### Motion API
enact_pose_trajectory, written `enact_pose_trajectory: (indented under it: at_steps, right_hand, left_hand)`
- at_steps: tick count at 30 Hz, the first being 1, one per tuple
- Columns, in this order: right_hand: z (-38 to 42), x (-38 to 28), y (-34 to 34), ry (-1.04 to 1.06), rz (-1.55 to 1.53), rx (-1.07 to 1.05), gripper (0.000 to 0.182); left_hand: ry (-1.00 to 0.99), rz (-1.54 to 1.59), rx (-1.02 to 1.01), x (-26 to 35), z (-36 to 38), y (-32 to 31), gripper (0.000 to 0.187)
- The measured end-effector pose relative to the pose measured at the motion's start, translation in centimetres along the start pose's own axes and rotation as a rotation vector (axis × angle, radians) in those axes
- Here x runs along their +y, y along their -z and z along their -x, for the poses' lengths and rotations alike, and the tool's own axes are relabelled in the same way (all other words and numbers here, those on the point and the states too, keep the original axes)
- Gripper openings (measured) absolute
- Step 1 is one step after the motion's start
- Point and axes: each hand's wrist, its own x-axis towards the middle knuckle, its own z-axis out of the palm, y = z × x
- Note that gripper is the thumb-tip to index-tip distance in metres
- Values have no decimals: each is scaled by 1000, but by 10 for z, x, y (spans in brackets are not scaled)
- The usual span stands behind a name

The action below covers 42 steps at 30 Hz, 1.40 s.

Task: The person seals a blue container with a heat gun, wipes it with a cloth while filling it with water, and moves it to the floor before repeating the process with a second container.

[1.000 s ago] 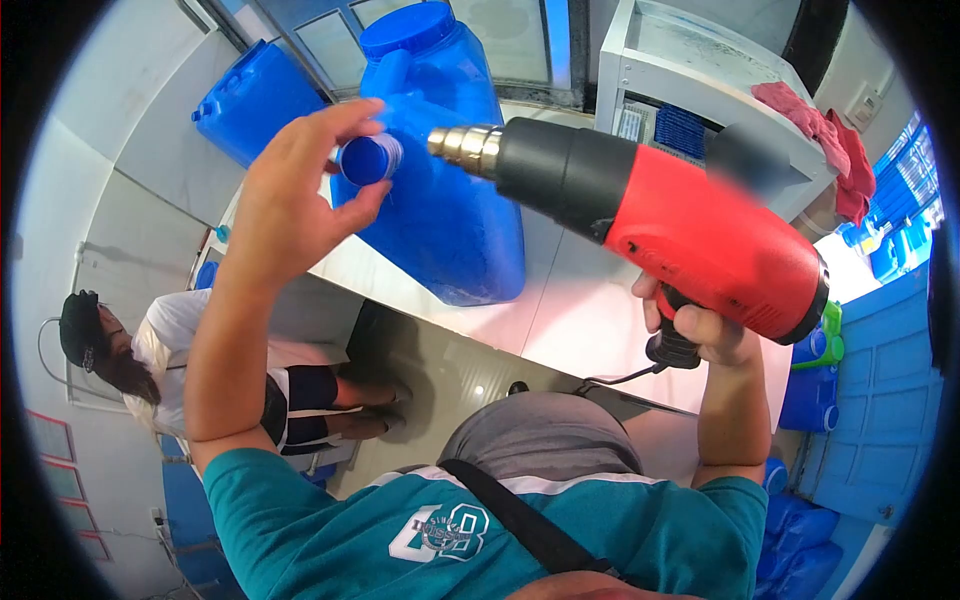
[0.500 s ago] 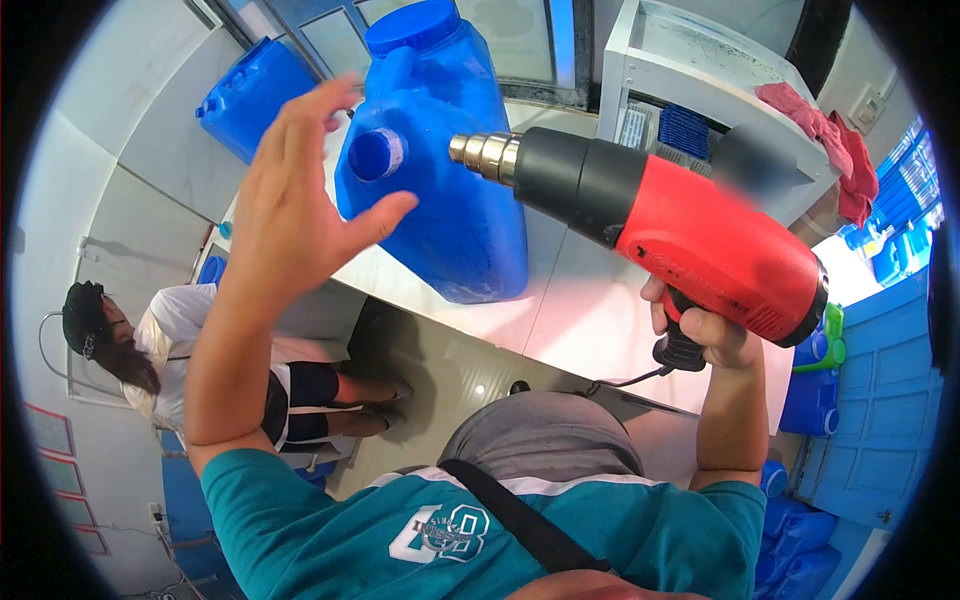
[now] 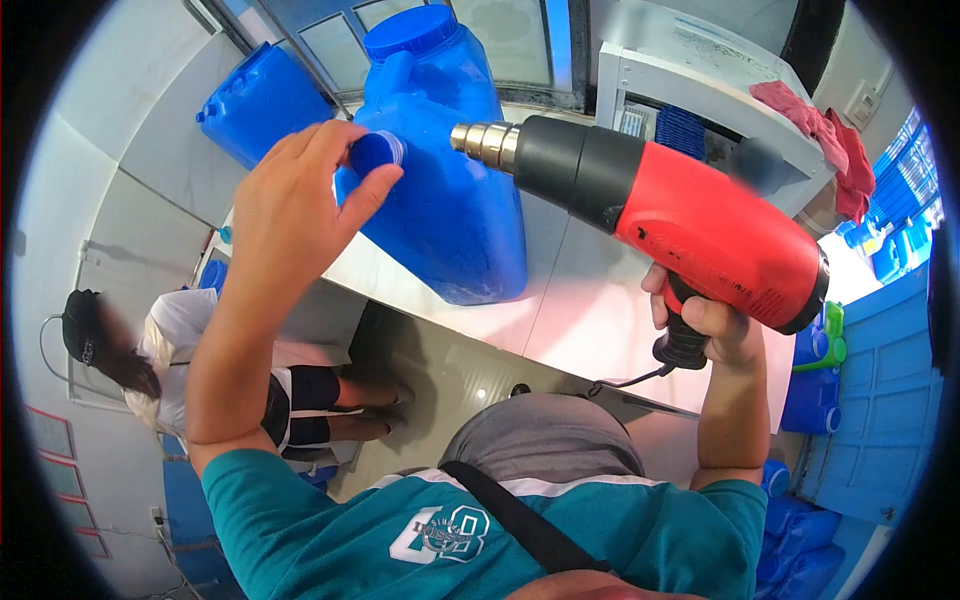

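A large blue plastic jug (image 3: 440, 220) stands on the white counter, with a wide lid at its far end and a small blue spout cap (image 3: 374, 160) facing me. A clear band shows around that cap. My left hand (image 3: 300, 190) is open at the cap, thumb and fingers apart on either side of it, fingertips right at its edge. In my right hand (image 3: 715, 325) is a red and black heat gun (image 3: 690, 210), gripped by its handle. Its stepped metal nozzle points left toward the cap, a short way from it, overlapping the jug in this view.
Another blue jug (image 3: 262, 105) is at the back left. A white cabinet (image 3: 700, 75) stands at the back right, with red cloths (image 3: 810, 125) over its side. The heat gun's cord (image 3: 630, 380) hangs by the counter edge. Another person (image 3: 185, 330) stands at left.
My left hand has lowered toward the jug, its fingers coming closer around the spout cap. The heat gun stays almost where it was, still pointed at the cap.
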Motion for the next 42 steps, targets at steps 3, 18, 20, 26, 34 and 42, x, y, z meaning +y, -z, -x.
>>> enact_pose_trajectory:
  at_steps: [3, 18, 20, 26, 34, 42]
  right_hand:
    - [-5, -5, -1, 24, 28, 20, 54]
    - [-127, -100, 73, -10, 778, 460, 55]
    - [-168, -109, 97, 107, 1234, 504, 57]
    - [-230, -127, 109, -126, 1949, 302, 59]
    - [-169, -150, 45, 351, 1779, 523, 58]
    - [-101, -124, -39, 471, 1461, 262, 36]
  left_hand:
    - [1, -9, 10, 10, -1, 0, 50]
    - [562, 423, -198, -59, -59, -19, 59]
    - [792, 710, -340, -61, -86, -30, 59]
    - [687, 659, -719, -99, -114, -38, 51]
    - [146, 112, -391, -148, -75, -35, 45]
    - [733, 935, -177, -205, -48, -62, 25]
